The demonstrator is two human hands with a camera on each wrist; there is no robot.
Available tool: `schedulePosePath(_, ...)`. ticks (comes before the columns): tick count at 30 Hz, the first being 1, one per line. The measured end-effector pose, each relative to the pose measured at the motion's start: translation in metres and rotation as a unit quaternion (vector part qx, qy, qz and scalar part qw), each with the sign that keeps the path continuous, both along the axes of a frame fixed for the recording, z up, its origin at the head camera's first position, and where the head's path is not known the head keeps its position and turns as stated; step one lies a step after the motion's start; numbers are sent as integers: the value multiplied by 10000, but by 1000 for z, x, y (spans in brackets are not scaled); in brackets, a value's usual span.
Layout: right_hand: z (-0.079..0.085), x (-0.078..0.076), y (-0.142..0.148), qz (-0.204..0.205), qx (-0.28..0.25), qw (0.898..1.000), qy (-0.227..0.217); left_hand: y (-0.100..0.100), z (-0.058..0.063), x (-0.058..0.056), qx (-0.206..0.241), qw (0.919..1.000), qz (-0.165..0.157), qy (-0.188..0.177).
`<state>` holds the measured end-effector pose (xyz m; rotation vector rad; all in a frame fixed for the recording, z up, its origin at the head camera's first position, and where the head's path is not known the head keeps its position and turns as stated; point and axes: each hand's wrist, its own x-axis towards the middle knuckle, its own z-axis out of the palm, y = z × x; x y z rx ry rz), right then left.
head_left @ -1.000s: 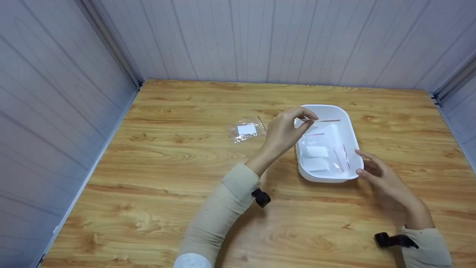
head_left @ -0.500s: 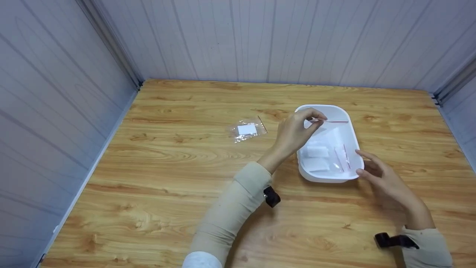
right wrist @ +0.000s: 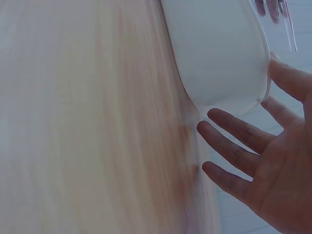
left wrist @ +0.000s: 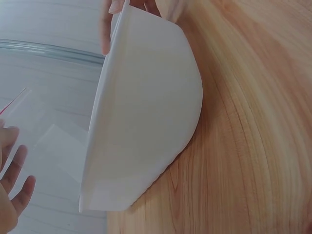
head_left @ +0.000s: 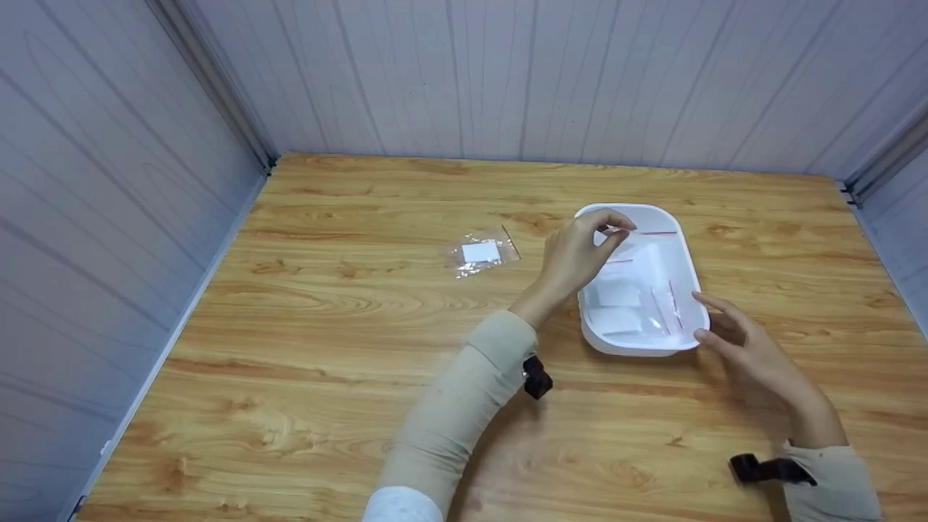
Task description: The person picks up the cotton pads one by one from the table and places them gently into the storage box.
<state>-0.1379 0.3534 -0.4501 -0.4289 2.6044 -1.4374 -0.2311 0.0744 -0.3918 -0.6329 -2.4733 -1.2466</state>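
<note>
In the head view, my left hand [head_left: 576, 250] pinches a clear zip bag with a red strip [head_left: 658, 233] between thumb and fingertips, above the far part of a white plastic tub [head_left: 594, 337]. The left wrist view shows the clear bag [left wrist: 61, 146] beside the tub's rim, with a white rectangle in it. My right hand [head_left: 750, 355] holds the tub's near right corner, thumb and index finger at the rim. Its other fingers [right wrist: 234, 151] stretch out beneath the rim in the right wrist view. Several zip bags with white inserts [head_left: 616, 319] lie inside the tub.
Left of the tub, another clear zip bag with a white insert [head_left: 481, 252] lies on the wood-grain table [head_left: 312, 326]. Pale panel walls [head_left: 493, 80] stand behind the table and along both sides. Each wrist wears a black camera strap [head_left: 537, 377].
My left hand has moved a little to the right over the tub, carrying the pinched zip bag. The right hand and the tub have stayed in place.
</note>
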Motion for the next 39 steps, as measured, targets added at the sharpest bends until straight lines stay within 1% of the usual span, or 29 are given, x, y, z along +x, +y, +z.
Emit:
schedulePosePath(4, -1, 1, 0, 15, -3, 10000, 93, 2, 0, -1, -45, 10000, 39, -5)
schedulePosePath(9, -2, 2, 0, -3, 58, 10000, 28, 6, 1, -3, -61, 10000, 65, -39)
schedulePosePath(15, -3, 2, 0, 4, 78, 10000, -12, 11, 0, -5, -73, 9995, 82, -298)
schedulePosePath(20, -3, 1, 0, 23, 62, 10000, -26, 14, -2, -7, 2, 9986, 150, -510)
schedulePosePath(25, -5, -2, -1, 49, -7, 9999, 100, 16, -4, -10, 49, 9976, 219, -659)
schedulePosePath(28, -5, -3, -1, 51, -75, 9999, 118, 16, -5, -10, 81, 9974, 277, -661)
schedulePosePath(34, -2, -1, -1, 46, -57, 10000, -9, 16, -9, -11, 22, 9981, 404, -471)
schedulePosePath(36, -1, -1, -1, 26, -17, 10000, -25, 17, -10, -10, -2, 9982, 373, -467)
schedulePosePath(39, -1, 0, -1, -32, 35, 10000, -11, 17, -12, -10, -49, 9983, 231, -529)
